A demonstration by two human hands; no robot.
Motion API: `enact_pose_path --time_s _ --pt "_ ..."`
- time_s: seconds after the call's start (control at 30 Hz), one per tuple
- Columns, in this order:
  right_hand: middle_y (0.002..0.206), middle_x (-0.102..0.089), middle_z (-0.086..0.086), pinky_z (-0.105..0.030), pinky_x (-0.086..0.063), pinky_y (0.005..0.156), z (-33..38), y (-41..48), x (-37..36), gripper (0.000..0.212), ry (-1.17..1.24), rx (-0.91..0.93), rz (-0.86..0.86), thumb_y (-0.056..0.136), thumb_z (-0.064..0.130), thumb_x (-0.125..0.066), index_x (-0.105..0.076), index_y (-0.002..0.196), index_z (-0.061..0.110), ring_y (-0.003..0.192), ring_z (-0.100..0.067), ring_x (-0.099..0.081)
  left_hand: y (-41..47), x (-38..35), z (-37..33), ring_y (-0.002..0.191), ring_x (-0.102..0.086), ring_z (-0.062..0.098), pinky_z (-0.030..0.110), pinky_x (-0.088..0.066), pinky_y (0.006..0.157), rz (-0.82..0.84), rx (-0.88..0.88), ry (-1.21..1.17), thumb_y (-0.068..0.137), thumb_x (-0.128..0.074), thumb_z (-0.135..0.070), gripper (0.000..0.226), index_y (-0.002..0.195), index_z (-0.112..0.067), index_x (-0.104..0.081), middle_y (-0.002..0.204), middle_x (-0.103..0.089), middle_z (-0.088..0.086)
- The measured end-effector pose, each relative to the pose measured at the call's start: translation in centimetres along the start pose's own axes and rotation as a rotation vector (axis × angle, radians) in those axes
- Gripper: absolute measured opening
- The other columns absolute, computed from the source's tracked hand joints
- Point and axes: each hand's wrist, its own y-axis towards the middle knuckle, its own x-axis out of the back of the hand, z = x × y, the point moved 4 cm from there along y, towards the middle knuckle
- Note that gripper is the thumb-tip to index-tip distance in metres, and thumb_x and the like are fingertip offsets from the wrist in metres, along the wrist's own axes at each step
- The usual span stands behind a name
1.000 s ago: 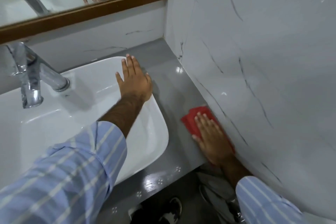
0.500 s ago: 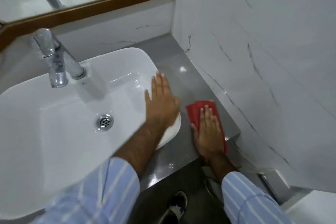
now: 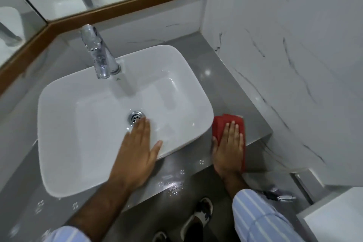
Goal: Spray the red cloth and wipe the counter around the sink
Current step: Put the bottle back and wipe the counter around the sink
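The sink (image 3: 64, 124) looks like glossy white ceramic, the faucet (image 3: 98, 53) polished chrome metal. The counter (image 3: 231, 92) is smooth grey stone — shiny, with light glints. The red cloth (image 3: 222, 124) is soft matt fabric; the mirror frame (image 3: 125, 9) — brown wood.

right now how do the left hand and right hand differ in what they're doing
The right hand lies flat on the red cloth, pressing it to the grey counter beside the sink; the left hand holds nothing. The left hand reaches over the sink's front rim toward the drain, while the right hand stays off the sink. Both are open, palms down, fingers extended.
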Motion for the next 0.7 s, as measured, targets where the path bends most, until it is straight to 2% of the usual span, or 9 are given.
enact_pose_path --time_s 0.17,0.27,0.33,0.4,0.47,0.57,0.63,0.7 --pt "0.171 -0.022 -0.017 -0.049 -0.022 0.128 5.7 -6.9 -0.8 0.072 0.081 0.285 0.038 0.107 0.048 -0.037 -0.024 0.163 0.004 0.159 -0.031 -0.021 -2.3 0.7 3.6 0.159 0.014 0.01 0.038 -0.004 0.132 0.01 0.048 0.013 0.09 0.008 -0.076 0.095 0.167 -0.021 0.009 0.173 0.017 -0.007" --pt "0.168 -0.03 -0.016 -0.048 -0.024 0.128 5.3 -7.1 -0.4 0.068 0.146 0.384 0.026 0.107 0.046 -0.04 -0.033 0.16 0.004 0.158 -0.03 -0.024 -3.1 1.1 5.2 0.16 0.011 0.011 0.037 -0.005 0.131 -0.008 0.054 0.028 0.086 0.012 -0.082 0.102 0.167 -0.02 0.004 0.173 0.013 -0.007" --pt "0.168 -0.031 -0.016 -0.05 -0.024 0.128 4.6 -6.0 -0.3 0.065 0.115 0.458 0.025 0.107 0.042 -0.038 -0.036 0.158 0.002 0.159 -0.03 -0.023 -4.5 1.6 7.7 0.161 0.003 0.014 0.039 -0.01 0.131 -0.042 0.1 0.068 0.088 0.008 -0.081 0.102 0.168 -0.017 -0.003 0.174 0.005 -0.004" --pt "0.169 -0.027 -0.015 -0.05 -0.021 0.129 4.3 -5.1 -0.5 0.066 0.069 0.483 0.051 0.107 0.041 -0.035 -0.033 0.159 0.001 0.16 -0.03 -0.019 -6.2 2.2 10.8 0.161 -0.009 0.019 0.042 -0.017 0.129 -0.096 0.146 0.098 0.092 0.002 -0.079 0.102 0.167 -0.012 -0.014 0.174 -0.008 0.002" --pt "0.169 -0.027 -0.018 -0.049 -0.019 0.129 5.0 -5.5 -0.7 0.067 0.066 0.423 0.051 0.107 0.041 -0.034 -0.029 0.16 0.001 0.16 -0.031 -0.017 -7.8 3.0 13.5 0.159 -0.02 0.024 0.046 -0.023 0.127 -0.129 0.174 0.122 0.095 -0.001 -0.076 0.101 0.164 -0.006 -0.024 0.172 -0.021 0.008" --pt "0.166 -0.031 -0.023 -0.051 -0.021 0.128 9.0 -9.7 -1.5 0.067 0.127 0.398 0.015 0.107 0.041 -0.036 -0.034 0.157 -0.004 0.159 -0.034 -0.021 -9.1 3.3 15.1 0.155 -0.032 0.03 0.048 -0.027 0.125 -0.157 0.164 0.17 0.099 -0.003 -0.069 0.096 0.16 -0.003 -0.035 0.166 -0.035 0.013" --pt "0.167 -0.029 -0.02 -0.051 -0.022 0.128 11.7 -12.8 -2.5 0.069 0.159 0.483 0.045 0.108 0.046 -0.031 -0.035 0.158 -0.001 0.158 -0.034 -0.023 -9.0 3.4 15.1 0.153 -0.036 0.031 0.047 -0.029 0.124 -0.157 0.138 0.176 0.1 -0.004 -0.068 0.094 0.159 -0.003 -0.038 0.165 -0.038 0.014" --pt "0.166 -0.032 -0.019 -0.054 -0.028 0.126 11.6 -13.1 -2.6 0.07 0.138 0.566 0.066 0.108 0.048 -0.029 -0.037 0.157 -0.001 0.158 -0.034 -0.025 -8.9 3.4 15.3 0.155 -0.033 0.029 0.045 -0.025 0.126 -0.141 0.114 0.18 0.1 -0.005 -0.067 0.091 0.161 -0.006 -0.034 0.167 -0.034 0.011"
